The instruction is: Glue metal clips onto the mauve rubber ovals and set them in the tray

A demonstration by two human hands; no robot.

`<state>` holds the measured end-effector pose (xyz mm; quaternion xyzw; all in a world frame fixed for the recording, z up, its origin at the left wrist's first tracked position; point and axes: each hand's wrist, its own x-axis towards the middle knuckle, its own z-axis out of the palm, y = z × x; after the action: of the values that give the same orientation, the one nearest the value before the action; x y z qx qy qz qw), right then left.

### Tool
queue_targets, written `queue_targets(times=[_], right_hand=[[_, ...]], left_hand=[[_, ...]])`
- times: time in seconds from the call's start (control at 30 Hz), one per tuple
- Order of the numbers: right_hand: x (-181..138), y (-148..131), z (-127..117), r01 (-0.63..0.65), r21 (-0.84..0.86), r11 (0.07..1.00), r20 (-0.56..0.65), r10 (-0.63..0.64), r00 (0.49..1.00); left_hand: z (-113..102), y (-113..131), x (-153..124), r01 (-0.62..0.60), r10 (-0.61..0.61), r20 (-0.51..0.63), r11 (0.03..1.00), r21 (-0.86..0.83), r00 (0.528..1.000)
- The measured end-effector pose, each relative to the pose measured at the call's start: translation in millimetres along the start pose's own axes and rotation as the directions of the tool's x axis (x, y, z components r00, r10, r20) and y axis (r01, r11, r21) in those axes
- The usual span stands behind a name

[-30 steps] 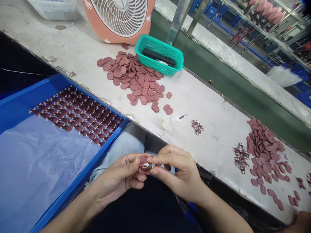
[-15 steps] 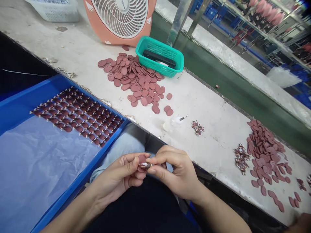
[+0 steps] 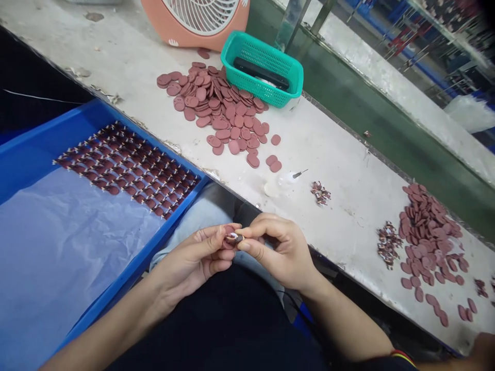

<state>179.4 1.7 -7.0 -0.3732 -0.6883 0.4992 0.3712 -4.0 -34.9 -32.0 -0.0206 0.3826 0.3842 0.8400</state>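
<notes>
My left hand (image 3: 193, 260) and my right hand (image 3: 280, 250) meet over my lap, just below the table edge. Between their fingertips they pinch a small reddish-brown oval piece (image 3: 231, 238) with a pale, shiny bit on it. Both hands are closed on it. A blue tray (image 3: 31, 147) at my left holds rows of finished dark red pieces (image 3: 127, 172) on a sheet of clear film.
The worn white table (image 3: 328, 149) carries a heap of red ovals (image 3: 220, 111), a teal basket (image 3: 263, 69), a pink fan (image 3: 197, 18), a small glue bottle (image 3: 284, 180), small clips (image 3: 320, 193) and a second heap (image 3: 429, 232) at right. A green conveyor (image 3: 386, 139) runs behind.
Both hands have risen slightly toward the table edge, still pinching the same piece. The view has tilted down and left a little.
</notes>
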Motion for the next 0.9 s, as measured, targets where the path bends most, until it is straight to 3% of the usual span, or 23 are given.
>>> queue_targets(times=[0.57,0.77,0.9], right_hand=[[4.6,-0.4,-2.9,-0.04,0.023,0.999,0.034,0.039,0.999],[6.2,-3.4,-2.6,0.185,-0.139,0.973,-0.021,-0.19,0.982],[1.2,7.0,13.6,0.321,-0.457,0.83,-0.144,-0.425,0.894]], left_hand=[[-1.2,3.5,1.9,-0.01,0.01,0.012,1.0,0.01,1.0],[-6.6,12.0,2.2,-0.044,0.035,0.057,0.986,0.164,0.998],[-9.7,4.6,-1.4,-0.272,0.291,-0.033,0.923,0.271,0.956]])
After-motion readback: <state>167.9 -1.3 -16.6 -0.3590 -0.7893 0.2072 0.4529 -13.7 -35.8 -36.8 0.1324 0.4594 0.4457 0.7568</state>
